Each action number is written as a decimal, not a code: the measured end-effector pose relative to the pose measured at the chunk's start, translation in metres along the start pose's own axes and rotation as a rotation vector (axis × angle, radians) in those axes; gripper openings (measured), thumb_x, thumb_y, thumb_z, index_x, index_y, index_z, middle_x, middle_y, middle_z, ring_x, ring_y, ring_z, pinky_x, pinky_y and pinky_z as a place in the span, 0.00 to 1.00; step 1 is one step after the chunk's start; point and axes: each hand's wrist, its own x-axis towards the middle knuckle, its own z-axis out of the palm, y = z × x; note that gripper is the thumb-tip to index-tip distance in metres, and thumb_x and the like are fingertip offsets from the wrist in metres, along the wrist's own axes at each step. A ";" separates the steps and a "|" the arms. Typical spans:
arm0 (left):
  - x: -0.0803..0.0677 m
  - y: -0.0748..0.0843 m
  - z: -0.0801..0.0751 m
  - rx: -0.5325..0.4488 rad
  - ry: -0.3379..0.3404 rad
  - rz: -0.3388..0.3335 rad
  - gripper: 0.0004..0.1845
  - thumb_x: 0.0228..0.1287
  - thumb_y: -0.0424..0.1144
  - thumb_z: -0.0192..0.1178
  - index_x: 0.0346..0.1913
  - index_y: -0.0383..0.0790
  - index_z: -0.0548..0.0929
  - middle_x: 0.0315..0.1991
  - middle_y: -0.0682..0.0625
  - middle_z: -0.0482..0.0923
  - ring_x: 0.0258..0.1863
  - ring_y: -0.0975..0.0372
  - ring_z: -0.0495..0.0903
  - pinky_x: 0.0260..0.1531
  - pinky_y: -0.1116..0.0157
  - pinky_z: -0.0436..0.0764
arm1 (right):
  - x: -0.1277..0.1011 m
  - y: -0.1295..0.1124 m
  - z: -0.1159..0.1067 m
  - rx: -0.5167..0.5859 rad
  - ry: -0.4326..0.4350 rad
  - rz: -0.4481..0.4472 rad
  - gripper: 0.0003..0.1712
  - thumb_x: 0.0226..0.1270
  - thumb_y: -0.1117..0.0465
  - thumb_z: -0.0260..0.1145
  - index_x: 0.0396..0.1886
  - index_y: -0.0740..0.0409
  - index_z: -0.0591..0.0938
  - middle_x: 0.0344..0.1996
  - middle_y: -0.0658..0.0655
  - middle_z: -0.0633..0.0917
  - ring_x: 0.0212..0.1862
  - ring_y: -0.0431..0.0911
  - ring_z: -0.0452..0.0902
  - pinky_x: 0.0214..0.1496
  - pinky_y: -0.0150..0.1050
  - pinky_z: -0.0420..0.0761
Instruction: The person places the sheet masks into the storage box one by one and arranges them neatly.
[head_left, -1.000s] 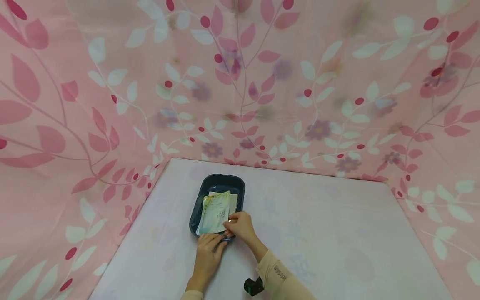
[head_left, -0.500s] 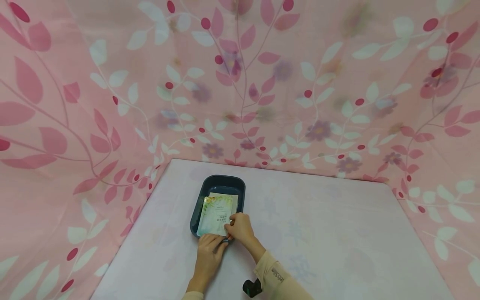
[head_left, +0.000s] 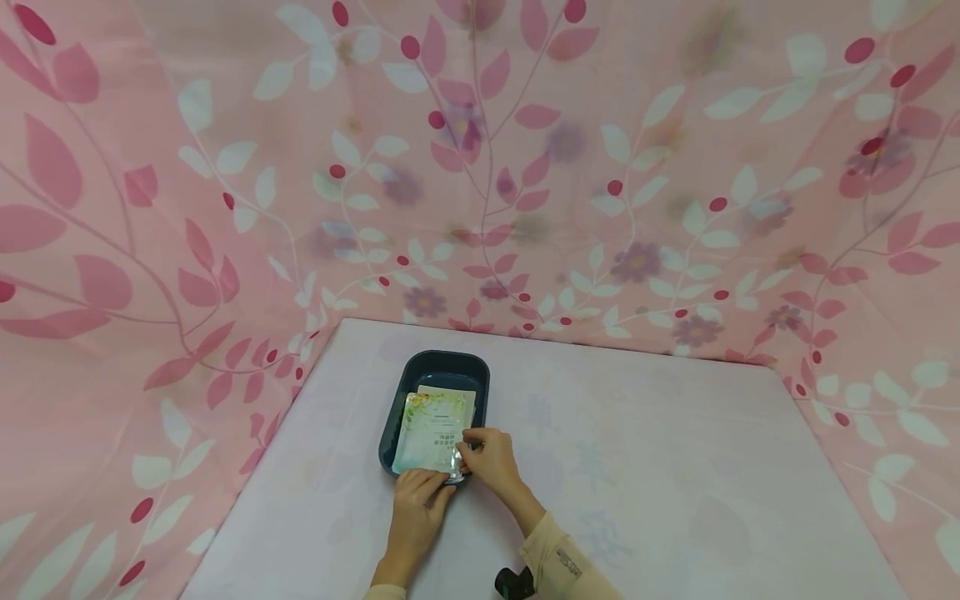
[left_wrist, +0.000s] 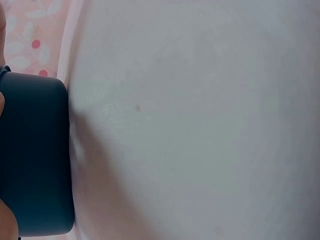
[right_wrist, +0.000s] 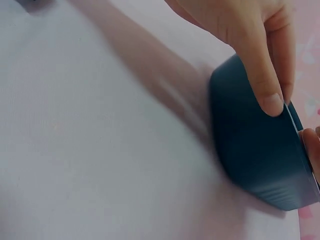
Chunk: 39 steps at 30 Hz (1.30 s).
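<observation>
A dark blue rectangular tray (head_left: 444,367) lies on the table, with a flat green-and-white printed packet (head_left: 431,433) in it. Under that packet, a paler flat piece (head_left: 469,404) shows at the top and right. My left hand (head_left: 415,510) grips the tray's near rim, its fingertips by the packet's lower edge. With thumb and fingers my right hand (head_left: 491,460) pinches the packet's shiny lower right corner. In the right wrist view the right thumb (right_wrist: 272,102) lies against the tray's outer wall (right_wrist: 255,150). Most of the left fingers are outside the left wrist view.
A pale cloth covers the table (head_left: 660,467). Pink floral fabric (head_left: 525,167) hangs behind it and at both sides. A small black object (head_left: 513,583) sits beside the right sleeve (head_left: 570,562).
The packet has come down flatter in the tray. My right hand has shifted slightly right, and a shiny corner now shows by its fingers. My left hand stays at the near rim.
</observation>
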 end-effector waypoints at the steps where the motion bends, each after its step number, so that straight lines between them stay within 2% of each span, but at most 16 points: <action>1: 0.000 0.000 0.000 -0.002 -0.003 -0.003 0.13 0.37 0.28 0.75 0.31 0.33 0.86 0.28 0.51 0.82 0.31 0.60 0.76 0.39 0.65 0.68 | -0.001 0.000 -0.002 0.000 0.000 -0.010 0.13 0.55 0.75 0.64 0.40 0.81 0.80 0.29 0.69 0.85 0.18 0.51 0.81 0.19 0.27 0.77; 7: 0.000 0.000 0.000 -0.022 0.003 -0.007 0.10 0.41 0.31 0.74 0.30 0.34 0.85 0.27 0.52 0.81 0.30 0.60 0.75 0.40 0.65 0.66 | -0.004 0.002 -0.015 0.002 -0.017 -0.033 0.13 0.57 0.73 0.64 0.41 0.79 0.80 0.29 0.66 0.85 0.23 0.51 0.82 0.22 0.26 0.77; 12: 0.003 0.002 0.001 0.035 -0.010 -0.027 0.10 0.42 0.32 0.74 0.28 0.40 0.83 0.26 0.55 0.80 0.30 0.62 0.75 0.40 0.64 0.66 | -0.008 0.005 -0.023 -0.024 -0.005 -0.078 0.13 0.57 0.72 0.64 0.41 0.78 0.80 0.30 0.65 0.85 0.26 0.52 0.82 0.25 0.29 0.79; 17: 0.004 0.005 -0.002 0.074 -0.040 -0.066 0.10 0.43 0.33 0.73 0.28 0.41 0.82 0.26 0.55 0.80 0.31 0.63 0.75 0.41 0.64 0.66 | -0.014 0.007 -0.029 -0.131 0.045 -0.146 0.12 0.58 0.70 0.65 0.40 0.74 0.82 0.30 0.62 0.86 0.30 0.49 0.83 0.32 0.32 0.81; 20: 0.006 0.007 -0.005 0.076 -0.059 -0.074 0.09 0.45 0.34 0.73 0.28 0.41 0.82 0.26 0.55 0.81 0.30 0.63 0.75 0.40 0.63 0.66 | -0.018 0.009 -0.035 -0.177 0.075 -0.174 0.12 0.59 0.67 0.67 0.40 0.71 0.83 0.30 0.60 0.86 0.30 0.47 0.83 0.32 0.35 0.82; 24: 0.008 0.008 -0.007 0.082 -0.075 -0.074 0.08 0.47 0.35 0.72 0.29 0.39 0.82 0.26 0.53 0.81 0.30 0.62 0.76 0.40 0.62 0.67 | -0.022 0.012 -0.047 -0.245 0.115 -0.219 0.13 0.59 0.64 0.68 0.41 0.69 0.84 0.32 0.60 0.87 0.31 0.48 0.83 0.33 0.41 0.83; 28: 0.011 0.010 -0.008 0.104 -0.082 -0.073 0.07 0.48 0.35 0.71 0.29 0.38 0.83 0.26 0.52 0.82 0.30 0.60 0.77 0.40 0.60 0.67 | -0.028 0.017 -0.061 -0.350 0.160 -0.261 0.17 0.58 0.60 0.69 0.42 0.68 0.84 0.36 0.61 0.86 0.35 0.51 0.83 0.37 0.45 0.82; 34: 0.017 0.014 -0.010 0.177 -0.149 -0.131 0.11 0.54 0.39 0.68 0.35 0.34 0.84 0.31 0.46 0.83 0.33 0.55 0.80 0.40 0.56 0.68 | -0.041 0.024 -0.083 -0.454 0.195 -0.236 0.21 0.58 0.57 0.69 0.47 0.68 0.82 0.44 0.62 0.85 0.46 0.56 0.80 0.48 0.49 0.79; 39: 0.025 0.013 -0.015 0.203 -0.224 -0.183 0.14 0.58 0.42 0.65 0.40 0.33 0.83 0.35 0.43 0.82 0.37 0.51 0.80 0.39 0.52 0.71 | -0.050 0.029 -0.096 -0.465 0.213 -0.208 0.22 0.59 0.58 0.69 0.49 0.68 0.81 0.45 0.63 0.84 0.48 0.58 0.79 0.49 0.52 0.78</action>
